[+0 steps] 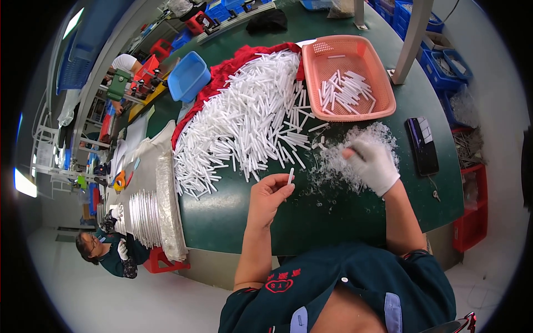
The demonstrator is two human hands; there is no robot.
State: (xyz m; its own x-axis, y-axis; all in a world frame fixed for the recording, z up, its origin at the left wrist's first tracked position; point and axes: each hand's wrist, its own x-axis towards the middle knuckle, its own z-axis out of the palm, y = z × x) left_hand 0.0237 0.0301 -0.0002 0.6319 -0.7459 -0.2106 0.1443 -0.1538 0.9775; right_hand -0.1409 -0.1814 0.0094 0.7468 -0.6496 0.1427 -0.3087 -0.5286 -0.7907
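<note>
Dark shirt (327, 266) with red lettering (279, 284); white tube (291, 175) in left grip (268, 197)

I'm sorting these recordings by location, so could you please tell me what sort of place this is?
Most likely a factory workshop: a big heap of white sticks spreads over a green table, blue bins stand at the right, and a gloved co-worker is at the left.
</note>
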